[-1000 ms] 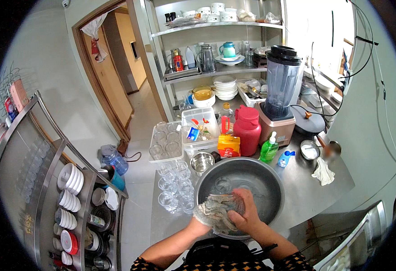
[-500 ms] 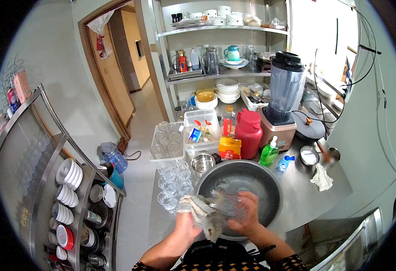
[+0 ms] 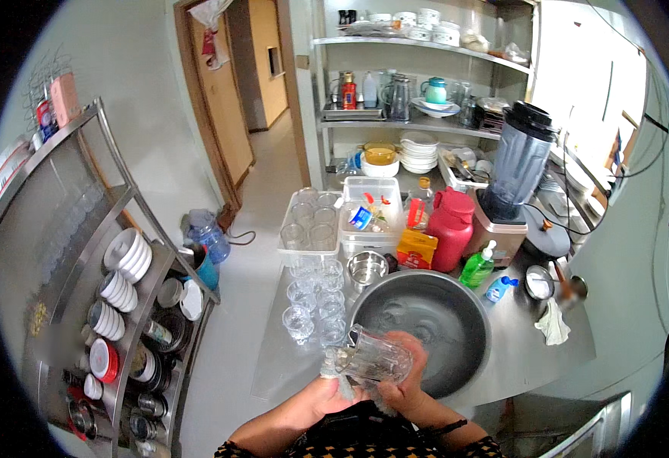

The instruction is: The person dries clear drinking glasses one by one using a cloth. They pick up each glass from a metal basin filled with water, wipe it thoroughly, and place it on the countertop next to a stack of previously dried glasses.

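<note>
Over the near edge of a wide grey basin [image 3: 476,347], my right hand [image 3: 407,374] is closed round a clear drinking glass [image 3: 380,359], which lies tilted on its side. My left hand [image 3: 331,397] grips a greyish cloth [image 3: 332,362] against the glass's left end. Part of the cloth is hidden behind the glass and my fingers. Inside the basin lies at least one clear glass [image 3: 394,314], hard to make out. Left of the basin, several clear glasses [image 3: 299,322] stand in rows on the steel table [image 3: 273,374].
Behind the rows are a plastic bin of glasses [image 3: 309,243], a second bin [image 3: 370,229] and a steel bowl [image 3: 367,269]. A red jug [image 3: 450,230], green soap bottle [image 3: 478,266] and blender [image 3: 516,160] border the basin's far side. A dish rack [image 3: 132,298] stands left across the floor.
The glass has turned more lengthwise across my hands and moved slightly right and down. The cloth, earlier spread out at the left, is now bunched at the glass's end. The view has shifted left.
</note>
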A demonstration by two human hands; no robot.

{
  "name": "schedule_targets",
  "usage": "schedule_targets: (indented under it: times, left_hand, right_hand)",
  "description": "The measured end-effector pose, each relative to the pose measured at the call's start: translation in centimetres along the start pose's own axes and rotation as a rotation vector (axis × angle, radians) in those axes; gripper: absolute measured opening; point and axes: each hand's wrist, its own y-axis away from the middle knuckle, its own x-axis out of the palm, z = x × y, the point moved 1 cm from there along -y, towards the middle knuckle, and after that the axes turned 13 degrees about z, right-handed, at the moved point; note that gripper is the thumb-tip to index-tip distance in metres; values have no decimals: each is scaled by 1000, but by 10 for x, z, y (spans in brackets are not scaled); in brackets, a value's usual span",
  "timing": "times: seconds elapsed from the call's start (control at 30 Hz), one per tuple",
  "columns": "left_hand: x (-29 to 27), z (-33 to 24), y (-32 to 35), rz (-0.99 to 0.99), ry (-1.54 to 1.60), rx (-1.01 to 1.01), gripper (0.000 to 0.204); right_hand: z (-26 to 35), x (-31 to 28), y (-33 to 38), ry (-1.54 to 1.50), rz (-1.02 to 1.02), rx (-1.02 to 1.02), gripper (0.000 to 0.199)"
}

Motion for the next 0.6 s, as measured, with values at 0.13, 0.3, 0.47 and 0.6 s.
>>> schedule_targets:
  times: [0.13, 0.3, 0.47, 0.6]
  left_hand:
    - [31, -9, 18, 16, -352, 121, 42]
    - [-6, -17, 51, -137, -180, 207, 50]
    - [-45, -21, 81, -110, 38, 192, 44]
    - [-87, -15, 112, -274, -459, 252, 38]
  right_hand:
    - [0, 5, 0, 220, 217, 104, 70]
    - [13, 17, -17, 517, 654, 309, 68]
    - [10, 43, -18, 515, 726, 100, 56]
    - [2, 60, -23, 439, 943, 127, 47]
